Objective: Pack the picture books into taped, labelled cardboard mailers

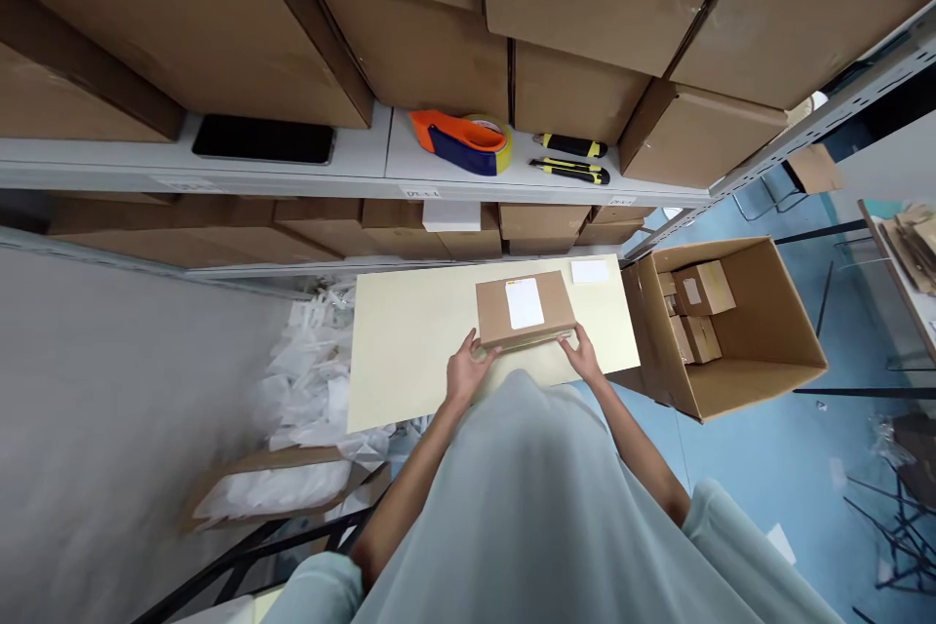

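Note:
On a pale yellow board (pixel 413 341) in front of me rests a small brown cardboard box (pixel 497 312) with a white label (pixel 525 302) on its top. My left hand (pixel 468 369) grips the box's near left corner, thumb and fingers around it. At the near right corner, my right hand (pixel 581 354) holds the same box between thumb and fingers. A stack of small white labels or paper (pixel 589 271) lies at the board's far right.
A large open carton (pixel 767 341) holding several small boxes stands right of the board. Beyond it, a shelf carries a phone (pixel 263 138), a tape dispenser (pixel 468 142), two utility knives (pixel 570 171) and large cartons (pixel 416 49). White plastic scraps (pixel 314 370) pile up at left.

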Demonstrator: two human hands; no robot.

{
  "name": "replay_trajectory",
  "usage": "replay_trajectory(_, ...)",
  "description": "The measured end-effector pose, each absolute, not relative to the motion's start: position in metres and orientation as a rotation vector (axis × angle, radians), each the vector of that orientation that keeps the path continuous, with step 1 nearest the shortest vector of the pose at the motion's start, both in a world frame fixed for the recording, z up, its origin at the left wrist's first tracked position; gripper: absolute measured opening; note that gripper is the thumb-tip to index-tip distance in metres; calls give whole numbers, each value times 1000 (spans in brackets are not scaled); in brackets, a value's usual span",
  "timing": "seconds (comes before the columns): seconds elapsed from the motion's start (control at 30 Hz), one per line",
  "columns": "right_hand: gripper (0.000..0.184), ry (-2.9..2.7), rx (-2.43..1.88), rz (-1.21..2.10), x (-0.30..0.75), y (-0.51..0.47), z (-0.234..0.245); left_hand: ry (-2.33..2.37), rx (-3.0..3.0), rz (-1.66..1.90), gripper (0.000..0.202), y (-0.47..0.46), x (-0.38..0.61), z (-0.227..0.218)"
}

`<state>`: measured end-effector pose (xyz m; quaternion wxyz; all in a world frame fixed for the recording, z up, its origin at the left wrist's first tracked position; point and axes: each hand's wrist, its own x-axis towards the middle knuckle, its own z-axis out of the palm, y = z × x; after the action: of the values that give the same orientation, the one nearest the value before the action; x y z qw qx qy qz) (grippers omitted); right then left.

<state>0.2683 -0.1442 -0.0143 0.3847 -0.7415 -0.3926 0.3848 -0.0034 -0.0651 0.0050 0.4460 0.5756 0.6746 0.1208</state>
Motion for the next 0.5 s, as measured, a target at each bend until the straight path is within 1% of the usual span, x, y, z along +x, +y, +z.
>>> replay_trajectory(0.1,71,-978,-1939,825,275,-145,24,1661,1498,354,51,-59,-7,34)
replay_trajectory(0.17,65,-949,-2088,724,279,-150,48,1646,1547,352,42,-57,-5,50)
replay_trajectory(0.3,57,-918,-2337,663,278,-169,76,1627,1635,240,43,-54,8,64)
replay_trajectory(0.4,49,-917,-2397,698,267,-186,77,1585,1663,110,43,-53,11,56)
replay_trajectory(0.5,37,-858,-2461,722,257,-198,70,1545,1639,38,39,-50,6,41)
